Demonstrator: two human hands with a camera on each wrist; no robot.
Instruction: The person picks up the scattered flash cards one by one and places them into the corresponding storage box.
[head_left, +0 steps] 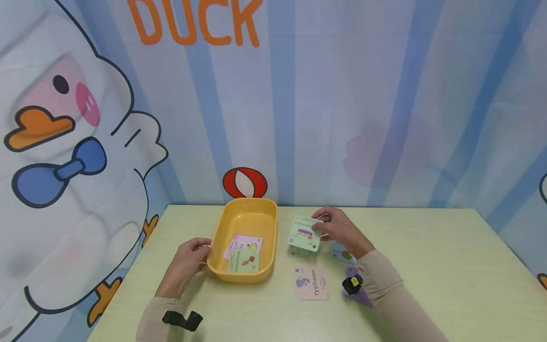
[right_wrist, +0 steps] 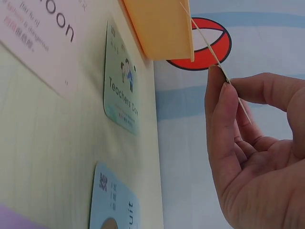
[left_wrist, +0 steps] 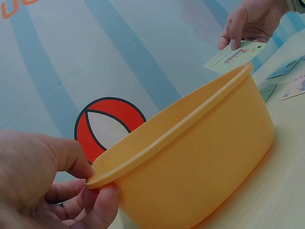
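Right of the yellow tray (head_left: 240, 278), the right hand (head_left: 344, 232) pinches a green card (head_left: 305, 233) by one edge, thumb against fingers, above the Teachers' Day card (right_wrist: 121, 90). The left hand (head_left: 185, 261) grips the tray's left rim, thumb above and fingers below.

Likely faults: the held card, gripped at one edge only, may slip if the pinch loosens or its free side catches the tray's right rim. An uneven pull by the left hand could tip or drag the tray, sliding the Spring Festival card (head_left: 242, 262) and the pink card (head_left: 239, 240) inside. The right sleeve (head_left: 380, 273), passing over the purple card (head_left: 362, 298), might brush it out of place.

The pale table (head_left: 436, 256) bears the tray by its far edge, nearer the far left corner than the right; the typhoon card (head_left: 311, 283) and a blue card (head_left: 343, 252) lie right of it. Behind the far edge hangs a blue-striped backdrop (head_left: 325, 95) with a printed duck (head_left: 81, 213) and a red-and-white ball (head_left: 244, 183).
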